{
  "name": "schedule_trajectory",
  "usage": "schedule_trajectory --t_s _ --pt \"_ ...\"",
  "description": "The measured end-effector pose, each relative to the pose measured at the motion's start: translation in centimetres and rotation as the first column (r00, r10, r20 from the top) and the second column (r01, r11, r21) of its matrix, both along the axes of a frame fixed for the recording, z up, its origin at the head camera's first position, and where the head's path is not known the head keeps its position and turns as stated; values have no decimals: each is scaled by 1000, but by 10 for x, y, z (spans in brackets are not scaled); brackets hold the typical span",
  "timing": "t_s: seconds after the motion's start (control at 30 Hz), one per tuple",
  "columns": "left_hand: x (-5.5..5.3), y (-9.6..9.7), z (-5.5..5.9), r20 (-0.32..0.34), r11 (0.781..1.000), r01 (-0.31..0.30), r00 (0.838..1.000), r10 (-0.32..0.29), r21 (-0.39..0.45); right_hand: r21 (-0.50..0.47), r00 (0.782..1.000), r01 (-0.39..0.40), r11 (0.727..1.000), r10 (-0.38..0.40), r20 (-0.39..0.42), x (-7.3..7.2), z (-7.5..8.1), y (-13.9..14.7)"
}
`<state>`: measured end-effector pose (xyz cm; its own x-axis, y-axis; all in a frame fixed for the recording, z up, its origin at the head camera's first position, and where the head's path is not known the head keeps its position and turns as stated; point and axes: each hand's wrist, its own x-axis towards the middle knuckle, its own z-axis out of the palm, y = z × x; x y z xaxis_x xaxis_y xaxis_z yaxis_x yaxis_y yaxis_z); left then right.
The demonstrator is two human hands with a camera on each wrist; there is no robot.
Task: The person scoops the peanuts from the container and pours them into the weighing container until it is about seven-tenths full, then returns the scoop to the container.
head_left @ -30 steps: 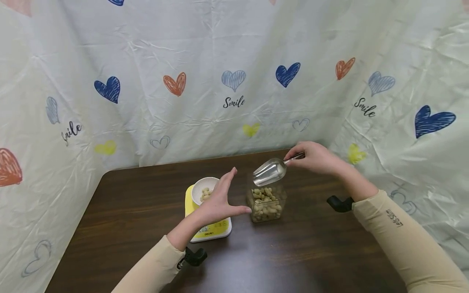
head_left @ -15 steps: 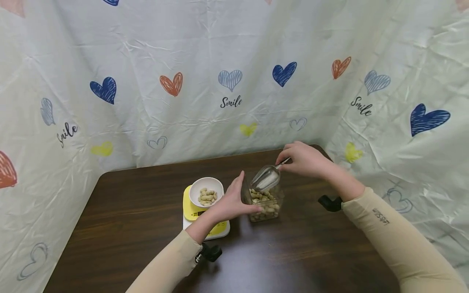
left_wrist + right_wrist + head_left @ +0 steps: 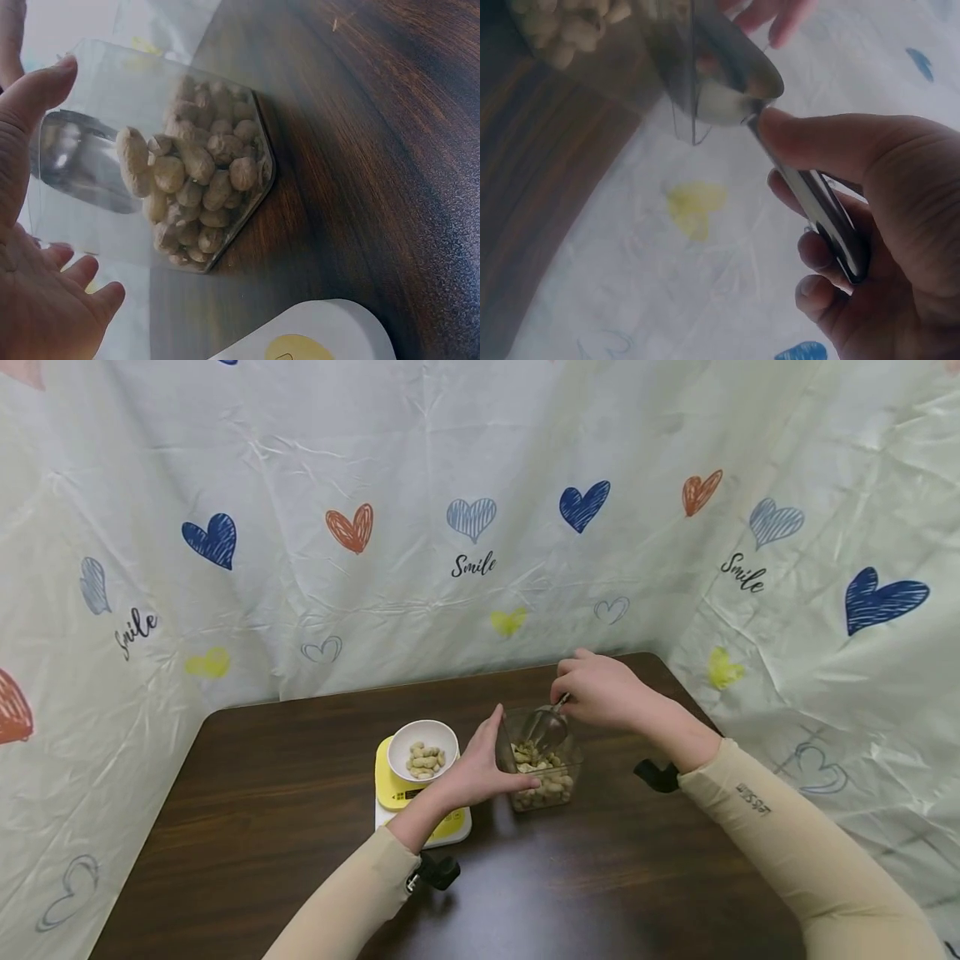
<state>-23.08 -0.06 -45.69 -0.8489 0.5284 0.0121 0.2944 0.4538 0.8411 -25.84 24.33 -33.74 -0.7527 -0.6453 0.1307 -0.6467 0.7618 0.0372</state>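
Observation:
My right hand (image 3: 600, 689) grips the handle of a metal scoop (image 3: 810, 195), thumb on top and fingers wrapped beneath. The scoop's bowl (image 3: 82, 161) points down inside a clear plastic container (image 3: 105, 232), its lip against unshelled peanuts (image 3: 202, 165). My left hand (image 3: 480, 768) holds the container at its left side, thumb across the near wall and fingers along the left wall. To the left, a white bowl (image 3: 400, 743) with several peanuts (image 3: 425, 760) stands on a yellow and white kitchen scale (image 3: 390, 789). My left forearm covers part of the scale.
Everything stands on a dark brown wooden table (image 3: 285, 793). A white curtain (image 3: 420, 618) printed with hearts hangs behind the table and along both sides. The scale's edge (image 3: 360, 322) lies close to the container in the left wrist view.
My left hand has moved right, from beside the bowl onto the container. My right hand has moved left and lowered the scoop into the container among the peanuts.

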Motion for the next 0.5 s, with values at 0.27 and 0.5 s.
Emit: schedule_trajectory --t_s 0.27,0.5 --pt "-2 2 -2 -12 1000 6 1000 -5 26 62 997 -55 997 57 -42 -9 -15 -7" --pt "-2 2 -3 -17 1000 -5 1000 6 27 33 994 -84 996 82 77 -14 -30 -3"
